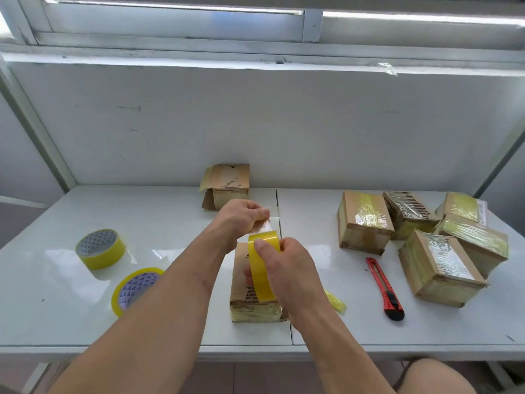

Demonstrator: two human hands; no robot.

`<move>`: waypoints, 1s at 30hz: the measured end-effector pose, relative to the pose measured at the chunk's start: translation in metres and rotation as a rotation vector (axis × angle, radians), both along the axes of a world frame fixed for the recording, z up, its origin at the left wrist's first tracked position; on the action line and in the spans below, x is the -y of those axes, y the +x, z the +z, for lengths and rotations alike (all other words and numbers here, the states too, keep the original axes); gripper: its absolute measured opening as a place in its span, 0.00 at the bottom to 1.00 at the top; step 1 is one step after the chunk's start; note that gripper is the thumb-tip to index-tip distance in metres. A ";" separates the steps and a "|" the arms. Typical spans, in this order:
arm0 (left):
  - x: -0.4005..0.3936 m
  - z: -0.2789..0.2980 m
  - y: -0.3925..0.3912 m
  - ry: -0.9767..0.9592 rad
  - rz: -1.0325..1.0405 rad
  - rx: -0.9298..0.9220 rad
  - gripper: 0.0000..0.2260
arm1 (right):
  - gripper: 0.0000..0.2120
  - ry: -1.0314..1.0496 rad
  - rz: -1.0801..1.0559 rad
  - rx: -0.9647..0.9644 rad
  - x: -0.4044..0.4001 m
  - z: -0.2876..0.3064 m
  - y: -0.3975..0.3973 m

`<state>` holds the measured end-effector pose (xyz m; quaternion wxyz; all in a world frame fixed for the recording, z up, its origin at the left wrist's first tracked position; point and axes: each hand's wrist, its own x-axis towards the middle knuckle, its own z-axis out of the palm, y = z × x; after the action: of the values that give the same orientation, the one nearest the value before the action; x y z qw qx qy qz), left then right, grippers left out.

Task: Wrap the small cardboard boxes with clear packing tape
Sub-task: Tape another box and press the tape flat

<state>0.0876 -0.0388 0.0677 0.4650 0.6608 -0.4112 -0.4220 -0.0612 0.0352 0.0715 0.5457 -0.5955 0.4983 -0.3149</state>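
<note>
Small cardboard box lying on the white counter, near the front edge, partly hidden under both hands. Above the box, a yellow-tinted tape roll held on edge, gripped by the right hand, thumb pressed on the outer face and fingers curled through the core. Just beyond the box, left hand pinching the loose clear tape end, pulled away from the roll. Front face of the box showing wrinkled tape already on it.

Just right of the box, a crumpled yellow tape scrap on the counter. Further right of the box, a red utility knife lying lengthwise, black end toward the front edge. Well right of the box, beyond the knife, a cluster of taped boxes, some touching and leaning on one another.

Behind the box, against the back wall, an open cardboard box with flaps loose. Left of the box, a spare tape roll partly covered by the left forearm, and further left a second spare roll lying flat.
</note>
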 end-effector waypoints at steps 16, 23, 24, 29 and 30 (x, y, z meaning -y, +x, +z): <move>0.028 -0.042 -0.002 0.219 -0.055 0.147 0.09 | 0.11 0.233 0.040 0.085 -0.011 0.017 -0.017; 0.036 -0.054 0.008 0.415 -0.058 0.173 0.15 | 0.12 0.225 0.024 0.055 -0.005 0.019 -0.014; 0.040 -0.059 0.011 0.414 -0.056 0.167 0.17 | 0.12 0.224 0.022 0.046 -0.005 0.018 -0.013; 0.040 -0.056 0.008 0.437 -0.054 0.237 0.14 | 0.13 0.210 0.014 0.016 -0.003 0.018 -0.009; 0.039 -0.056 0.007 0.458 -0.054 0.275 0.12 | 0.13 0.209 0.011 0.014 -0.003 0.018 -0.009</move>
<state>0.0941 -0.0779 0.0121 0.2314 0.7887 -0.3819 -0.4225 -0.0704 0.0379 0.0895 0.6101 -0.5359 0.5215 -0.2621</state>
